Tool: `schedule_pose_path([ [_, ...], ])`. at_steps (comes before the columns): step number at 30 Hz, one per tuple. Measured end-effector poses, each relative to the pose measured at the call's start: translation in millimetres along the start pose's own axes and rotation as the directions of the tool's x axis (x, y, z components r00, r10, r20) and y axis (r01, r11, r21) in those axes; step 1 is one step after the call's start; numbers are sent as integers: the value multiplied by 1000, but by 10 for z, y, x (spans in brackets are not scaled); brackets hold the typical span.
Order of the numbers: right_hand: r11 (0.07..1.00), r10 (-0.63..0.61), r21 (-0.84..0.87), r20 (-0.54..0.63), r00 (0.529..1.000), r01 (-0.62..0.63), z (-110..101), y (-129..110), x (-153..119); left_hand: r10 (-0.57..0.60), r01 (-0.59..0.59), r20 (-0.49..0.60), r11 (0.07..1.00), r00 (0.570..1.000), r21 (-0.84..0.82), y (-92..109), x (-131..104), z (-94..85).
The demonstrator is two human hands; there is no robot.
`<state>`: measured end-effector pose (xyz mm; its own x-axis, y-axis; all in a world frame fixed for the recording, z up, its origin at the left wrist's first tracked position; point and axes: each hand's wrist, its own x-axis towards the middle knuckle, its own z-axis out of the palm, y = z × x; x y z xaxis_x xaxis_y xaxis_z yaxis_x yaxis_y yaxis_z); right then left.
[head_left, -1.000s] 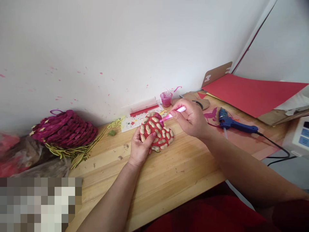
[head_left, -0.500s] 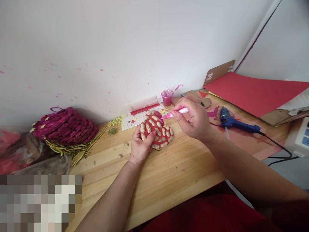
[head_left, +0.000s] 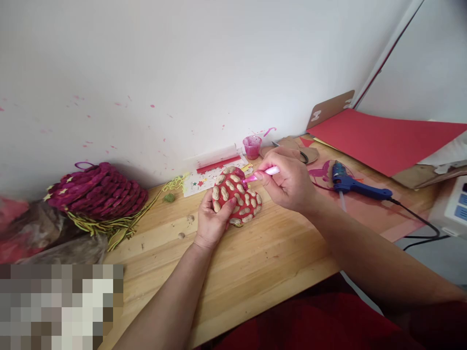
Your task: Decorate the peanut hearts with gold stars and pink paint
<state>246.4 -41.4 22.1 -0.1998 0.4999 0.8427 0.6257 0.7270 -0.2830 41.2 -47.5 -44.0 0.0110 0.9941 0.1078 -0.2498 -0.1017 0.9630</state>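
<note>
My left hand point(head_left: 215, 214) grips a rounded red piece covered with peanut shells point(head_left: 241, 197), its thumb across the front and the fingers behind. Most of the shells are bare tan; those at the upper right edge are coated in magenta paint. In my right hand point(head_left: 286, 180) is a paintbrush point(head_left: 272, 170) with a white handle, pinched between thumb and fingers. The brush's pink end touches the painted shells. Behind the piece, near the wall, stands a clear plastic cup point(head_left: 252, 147) with magenta paint in it.
At left lies a magenta shell-covered craft point(head_left: 100, 189) with yellow-green yarn. A blue glue gun point(head_left: 359, 187), its cord trailing right, rests beside scissors point(head_left: 304, 156) and a large red sheet point(head_left: 386, 138). A sticker sheet point(head_left: 200, 182) lies by the paint-spattered wall.
My right hand and the brush have shifted slightly, the handle tilting a little differently against the painted shells. The left hand holds the piece in the same place.
</note>
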Motion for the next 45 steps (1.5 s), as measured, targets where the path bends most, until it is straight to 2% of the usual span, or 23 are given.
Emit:
schedule_pose_path([
  [14, 995, 91, 61, -150, 984, -82, -55, 79, 23, -41, 42, 12, 997, 999, -70, 85, -27, 56],
  [19, 991, 115, 84, -105, 988, -107, -61, 72, 21, -30, 31, 18, 997, 999, -72, 57, -25, 33],
  [28, 984, 149, 118, -117, 982, -135, -60, 75, 31, -48, 52, 40, 990, 998, -127, 15, -9, -11],
  [33, 985, 133, 127, -165, 977, -113, -58, 93, 30, -63, 68, 37, 987, 997, -145, 32, -11, -6],
  [38, 979, 154, 152, -121, 981, -136, -46, 96, 20, -63, 68, 40, 988, 997, -138, 40, -14, -7],
  [42, 984, 134, 138, -154, 979, -113, -43, 97, 20, -68, 74, 47, 987, 997, -142, 38, -16, -8],
  [45, 980, 144, 157, -123, 982, -124, -45, 102, 18, -68, 74, 45, 987, 997, -143, 27, -12, -14],
])
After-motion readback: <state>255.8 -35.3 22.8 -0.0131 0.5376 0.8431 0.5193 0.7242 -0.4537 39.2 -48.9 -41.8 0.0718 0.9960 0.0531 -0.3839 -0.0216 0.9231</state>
